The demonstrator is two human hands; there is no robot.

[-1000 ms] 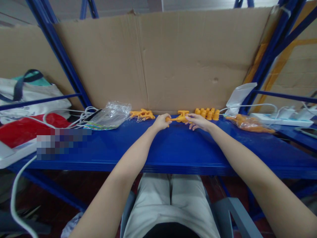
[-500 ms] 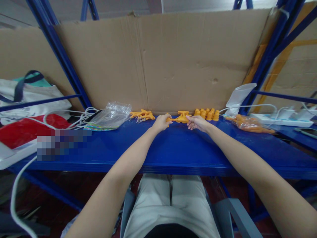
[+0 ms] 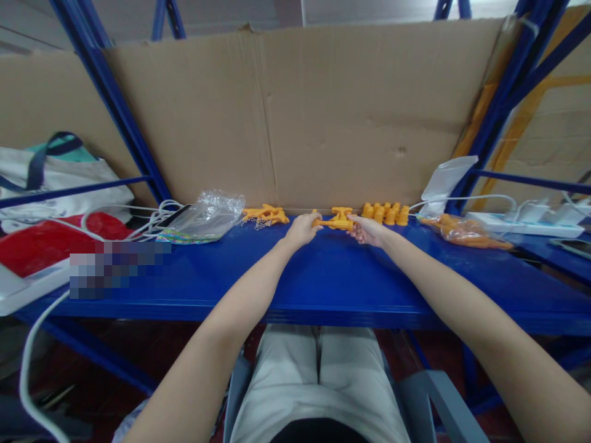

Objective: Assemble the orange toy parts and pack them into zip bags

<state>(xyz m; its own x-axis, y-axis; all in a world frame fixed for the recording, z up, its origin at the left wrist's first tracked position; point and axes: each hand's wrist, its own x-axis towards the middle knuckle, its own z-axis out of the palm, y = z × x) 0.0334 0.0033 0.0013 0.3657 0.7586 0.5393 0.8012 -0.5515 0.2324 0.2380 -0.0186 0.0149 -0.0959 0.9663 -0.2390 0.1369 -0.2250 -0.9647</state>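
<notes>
Over blue table (image 3: 341, 277) | left hand (image 3: 302, 229), right hand (image 3: 368, 231) both gripping orange part (image 3: 338, 225) by its ends | printed tote bag (image 3: 85, 173): illegible

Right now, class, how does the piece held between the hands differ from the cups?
The held piece is long and slim; the cups are short and stubby. The left hand and right hand hold the piece; the cups stand untouched in a cluster. Both are orange.

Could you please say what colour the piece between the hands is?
The piece is orange-yellow; the head view shows it best.
</notes>
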